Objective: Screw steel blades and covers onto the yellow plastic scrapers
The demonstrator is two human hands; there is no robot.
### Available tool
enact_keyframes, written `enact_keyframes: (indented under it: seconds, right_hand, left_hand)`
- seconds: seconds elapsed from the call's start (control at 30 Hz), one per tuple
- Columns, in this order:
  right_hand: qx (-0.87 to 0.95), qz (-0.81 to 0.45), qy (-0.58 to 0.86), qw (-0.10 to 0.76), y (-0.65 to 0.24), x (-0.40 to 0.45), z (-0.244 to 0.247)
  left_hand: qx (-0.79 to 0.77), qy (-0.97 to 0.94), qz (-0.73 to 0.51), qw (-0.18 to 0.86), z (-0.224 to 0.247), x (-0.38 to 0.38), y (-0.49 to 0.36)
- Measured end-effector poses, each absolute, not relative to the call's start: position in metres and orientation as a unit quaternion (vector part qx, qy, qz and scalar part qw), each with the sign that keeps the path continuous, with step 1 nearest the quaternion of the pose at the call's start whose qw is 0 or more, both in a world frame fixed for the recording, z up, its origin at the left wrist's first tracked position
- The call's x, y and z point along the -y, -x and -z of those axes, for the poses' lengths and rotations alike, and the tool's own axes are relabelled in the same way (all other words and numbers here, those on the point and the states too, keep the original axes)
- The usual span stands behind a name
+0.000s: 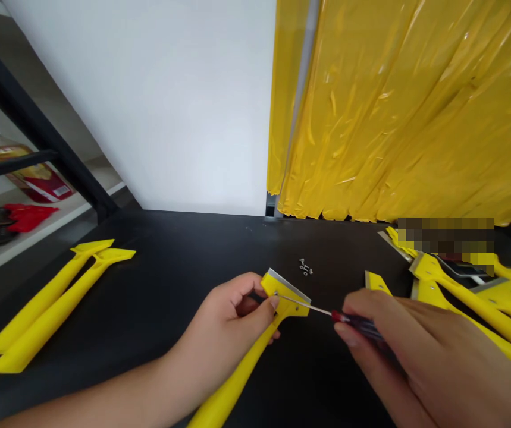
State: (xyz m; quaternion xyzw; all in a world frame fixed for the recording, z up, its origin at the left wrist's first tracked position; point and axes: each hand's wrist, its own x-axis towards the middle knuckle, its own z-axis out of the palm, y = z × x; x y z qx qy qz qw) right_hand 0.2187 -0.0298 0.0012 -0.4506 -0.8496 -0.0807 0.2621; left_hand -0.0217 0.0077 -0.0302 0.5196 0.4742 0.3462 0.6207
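Observation:
My left hand (232, 327) pinches the head of a yellow scraper (248, 362), whose handle runs down toward the bottom edge. A metal blade (288, 285) lines the far edge of the scraper's head. My right hand (407, 345) is closed round a screwdriver (356, 324) with a red and dark handle. The screwdriver's thin shaft points left, and its tip meets a screw by my left thumb. A second fastener shows at the right of the head. Several small screws and nuts (306, 267) lie on the black table (170, 261) beyond the scraper.
Two yellow handles without visible blades (59, 303) lie at the left. Several yellow scrapers (460, 291) are piled at the right, partly behind my right hand. A white panel (170, 107) and yellow plastic sheeting (398, 119) stand behind. A shelf (77, 202) holds a bottle (36, 172).

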Motion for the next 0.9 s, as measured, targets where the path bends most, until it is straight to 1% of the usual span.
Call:
enact_keyframes:
  seconds: [0.13, 0.67, 0.8, 0.9]
  right_hand:
    - [0.851, 0.074, 0.459, 0.246, -0.2177, 0.0300, 0.0006]
    - [0.855, 0.045, 0.455, 0.245, -0.2151, 0.0293, -0.0002]
    - [0.851, 0.047, 0.451, 0.263, -0.2147, 0.0306, 0.0007]
    - [0.857, 0.045, 0.450, 0.246, -0.2159, 0.0303, 0.0018]
  left_hand:
    - [-0.482, -0.532, -0.342, 0.607, 0.0291, -0.0085, 0.0213]
    - [-0.493, -0.571, -0.337, 0.563, 0.0288, -0.0152, 0.0256]
    - [-0.493, -0.583, -0.338, 0.551, 0.0294, -0.0150, 0.0276]
    - [-0.498, -0.591, -0.334, 0.540, 0.0304, -0.0147, 0.0283]
